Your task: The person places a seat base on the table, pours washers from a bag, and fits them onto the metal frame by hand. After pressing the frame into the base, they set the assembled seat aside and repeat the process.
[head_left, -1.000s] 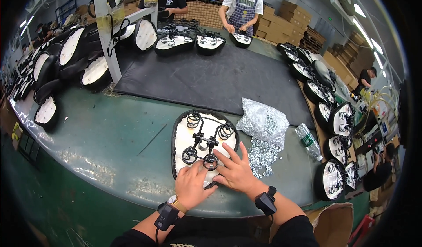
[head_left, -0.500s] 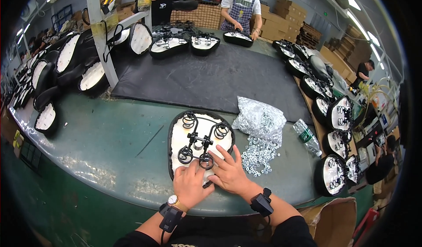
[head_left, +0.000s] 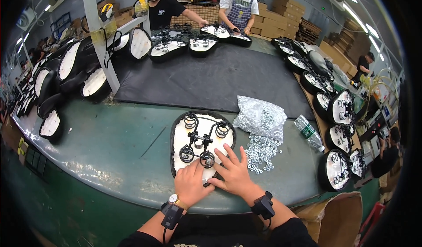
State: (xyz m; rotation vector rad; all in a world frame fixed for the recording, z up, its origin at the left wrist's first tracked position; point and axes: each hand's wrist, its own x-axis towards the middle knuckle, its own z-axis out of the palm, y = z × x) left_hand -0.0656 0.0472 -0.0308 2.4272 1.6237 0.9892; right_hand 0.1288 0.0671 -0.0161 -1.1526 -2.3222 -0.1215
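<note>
Upside down before me lies a saddle (head_left: 181,138), its white underside ringed by a black cover. A black wire frame with coil springs (head_left: 198,139) sits on it. My left hand (head_left: 190,186) rests on the saddle's near end, fingers bent close together by a near coil; whatever its fingertips pinch, if anything, is hidden. My right hand (head_left: 237,175) lies over the near right edge with fingers spread, the index finger beside the right near coil and the thumb close to the left thumb. Loose metal nuts (head_left: 260,153) lie just right of it.
A clear plastic bag of nuts (head_left: 260,117) and a plastic bottle (head_left: 308,133) stand right of the saddle. Beyond is a black mat (head_left: 211,80). More saddles (head_left: 336,170) line the right side, back and left. A post (head_left: 100,40) rises at left; two co-workers stand behind.
The co-worker in black has stretched an arm to a saddle now beside the other co-worker's. My right fingers have shifted slightly away from the frame; my left hand stays at the near end.
</note>
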